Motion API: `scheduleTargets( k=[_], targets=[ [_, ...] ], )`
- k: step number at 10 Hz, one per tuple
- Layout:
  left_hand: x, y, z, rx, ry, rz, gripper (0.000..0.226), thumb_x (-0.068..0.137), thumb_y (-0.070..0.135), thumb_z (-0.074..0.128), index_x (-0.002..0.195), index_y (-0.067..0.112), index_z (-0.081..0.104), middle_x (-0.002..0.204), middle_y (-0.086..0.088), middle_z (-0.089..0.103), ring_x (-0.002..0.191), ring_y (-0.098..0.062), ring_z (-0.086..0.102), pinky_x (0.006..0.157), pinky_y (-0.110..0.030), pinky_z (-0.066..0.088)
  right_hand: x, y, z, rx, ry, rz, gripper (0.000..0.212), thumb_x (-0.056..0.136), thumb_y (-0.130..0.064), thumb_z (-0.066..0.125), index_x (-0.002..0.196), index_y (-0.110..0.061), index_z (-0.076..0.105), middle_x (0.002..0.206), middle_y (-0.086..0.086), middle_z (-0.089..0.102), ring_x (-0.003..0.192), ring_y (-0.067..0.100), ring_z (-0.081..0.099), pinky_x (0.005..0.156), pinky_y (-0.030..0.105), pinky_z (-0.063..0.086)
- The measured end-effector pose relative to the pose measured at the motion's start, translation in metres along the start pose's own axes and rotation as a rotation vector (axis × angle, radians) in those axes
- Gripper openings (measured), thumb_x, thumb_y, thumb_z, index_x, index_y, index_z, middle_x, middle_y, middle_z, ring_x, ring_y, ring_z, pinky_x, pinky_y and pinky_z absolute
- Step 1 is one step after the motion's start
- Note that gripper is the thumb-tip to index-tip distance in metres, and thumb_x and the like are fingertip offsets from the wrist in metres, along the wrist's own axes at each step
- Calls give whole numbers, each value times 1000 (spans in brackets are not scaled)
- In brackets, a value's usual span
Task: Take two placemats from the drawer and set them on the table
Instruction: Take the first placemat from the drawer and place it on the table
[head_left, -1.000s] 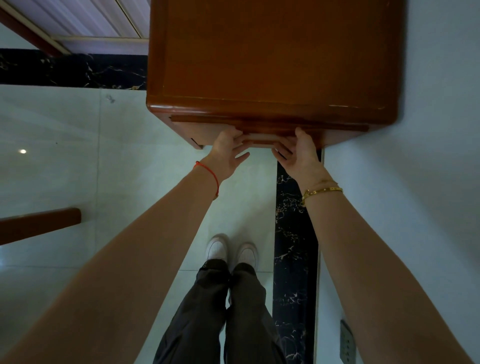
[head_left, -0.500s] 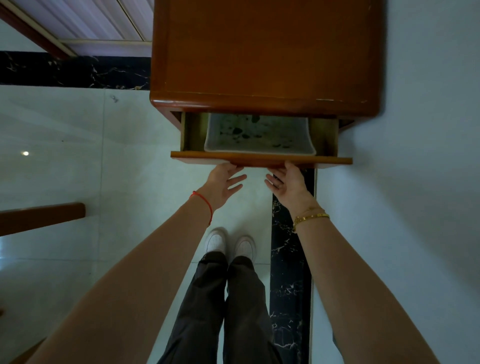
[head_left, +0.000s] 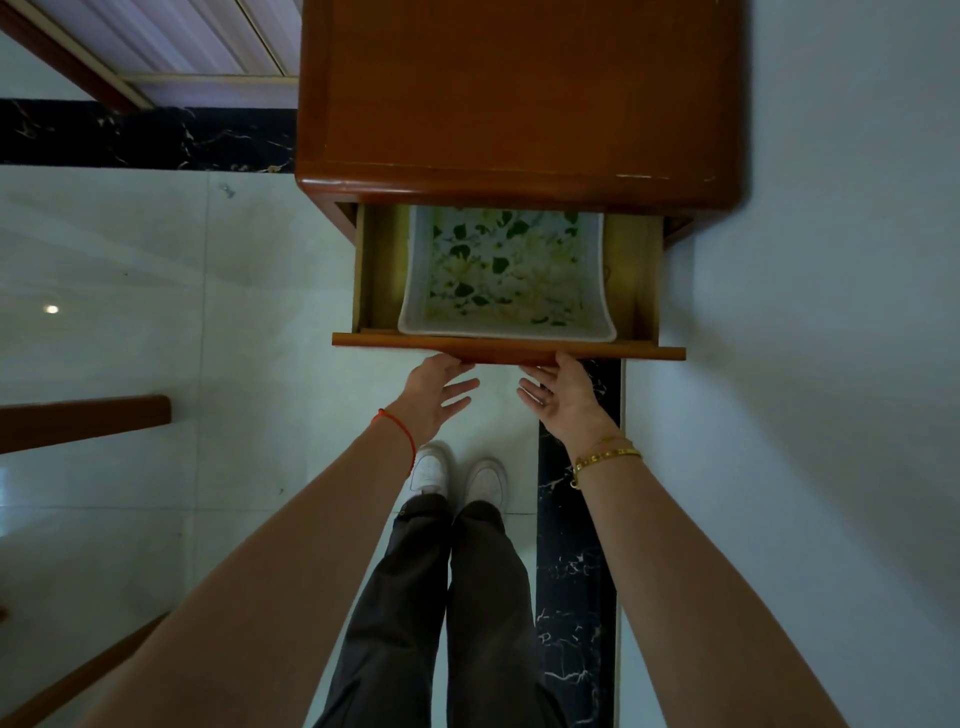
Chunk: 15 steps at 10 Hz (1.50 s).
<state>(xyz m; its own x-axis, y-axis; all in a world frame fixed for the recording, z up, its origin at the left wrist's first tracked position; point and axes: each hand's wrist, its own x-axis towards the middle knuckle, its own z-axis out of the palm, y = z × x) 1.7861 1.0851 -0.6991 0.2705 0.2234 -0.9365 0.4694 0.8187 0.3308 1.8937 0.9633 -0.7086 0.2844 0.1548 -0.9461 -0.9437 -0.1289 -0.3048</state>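
Note:
The wooden cabinet's drawer stands pulled out toward me. Inside lies a placemat with a pale border and a green leaf and flower print; whether another lies under it is hidden. My left hand is just below the drawer front, fingers spread, its fingertips under the front's lower edge. My right hand is beside it on the right, fingers also apart and touching the underside of the front. Neither hand holds anything.
The brown cabinet stands against a white wall on the right. A dark wooden edge juts in at the left. My legs and white shoes stand on the pale tiled floor below the drawer.
The drawer went from shut to pulled far out, uncovering the placemat. Both hands came toward me with the drawer front and their fingers have loosened from it.

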Motion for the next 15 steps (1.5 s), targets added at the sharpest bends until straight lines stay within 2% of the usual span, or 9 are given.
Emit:
scheduleTargets(
  k=[2, 4, 5, 6, 8, 9, 12, 14, 15],
  targets=[
    [-8, 5, -1, 127, 38, 17, 32, 103, 21, 42, 129, 6, 52, 133, -13, 59, 121, -33, 58, 105, -43, 45, -8, -6, 1, -49, 13, 14, 51, 101, -40, 43, 141, -9, 42, 135, 15, 57, 125, 30, 53, 100, 40, 45],
    [-13, 39, -4, 315, 98, 25, 31, 100, 22, 46, 113, 0, 64, 88, -8, 73, 73, -19, 66, 75, -28, 54, -15, -36, 8, -270, 232, 58, 36, 99, -24, 47, 119, 4, 57, 101, 18, 71, 74, 25, 65, 58, 30, 56],
    [-16, 67, 3, 270, 124, 33, 30, 101, 21, 45, 115, 0, 63, 73, -4, 73, 68, -17, 69, 71, -28, 56, -14, -54, 11, -388, 312, -61, 27, 99, -22, 49, 106, 0, 63, 79, 9, 70, 58, 15, 61, 50, 24, 54],
    [-9, 88, 7, 260, 115, 131, 33, 100, 15, 47, 125, -4, 56, 118, -17, 67, 110, -30, 65, 96, -38, 52, -6, -72, 14, -491, 388, -248, 20, 97, -18, 55, 96, -2, 67, 78, 7, 70, 60, 14, 59, 62, 24, 56],
    [30, 97, -2, 484, 251, 230, 35, 97, 24, 48, 130, 16, 56, 133, -14, 59, 124, -31, 56, 104, -39, 47, 13, -92, 6, -902, 447, -397, 37, 98, -15, 42, 62, -12, 43, 60, -1, 43, 52, 10, 39, 41, 15, 29],
    [46, 90, -3, 1129, 333, 250, 44, 97, 4, 49, 140, 3, 40, 140, -16, 49, 129, -29, 51, 105, -33, 45, 26, -95, 1, -1013, 416, -418, 27, 99, -16, 44, 74, -7, 51, 64, 0, 46, 56, 10, 43, 50, 19, 33],
    [69, 98, -5, 1007, 400, 168, 37, 97, 2, 47, 134, 1, 48, 134, -20, 54, 124, -36, 54, 102, -43, 45, 42, -90, -7, -1163, 402, -429, 20, 92, -2, 50, 101, 7, 66, 99, 20, 67, 96, 31, 63, 73, 25, 44],
    [62, 104, -9, 804, 423, 206, 34, 99, 19, 46, 129, 11, 60, 128, -16, 61, 116, -36, 58, 100, -41, 49, 48, -100, -4, -1019, 492, -424, 25, 87, 2, 53, 110, 7, 63, 117, 23, 63, 114, 38, 57, 95, 36, 49],
    [60, 109, -12, 744, 444, 205, 41, 95, 10, 54, 136, 15, 54, 131, -12, 58, 119, -33, 56, 101, -38, 47, 49, -107, -5, -839, 531, -379, 35, 86, 2, 55, 121, 5, 55, 123, 20, 60, 117, 36, 57, 87, 26, 47]
  ],
)
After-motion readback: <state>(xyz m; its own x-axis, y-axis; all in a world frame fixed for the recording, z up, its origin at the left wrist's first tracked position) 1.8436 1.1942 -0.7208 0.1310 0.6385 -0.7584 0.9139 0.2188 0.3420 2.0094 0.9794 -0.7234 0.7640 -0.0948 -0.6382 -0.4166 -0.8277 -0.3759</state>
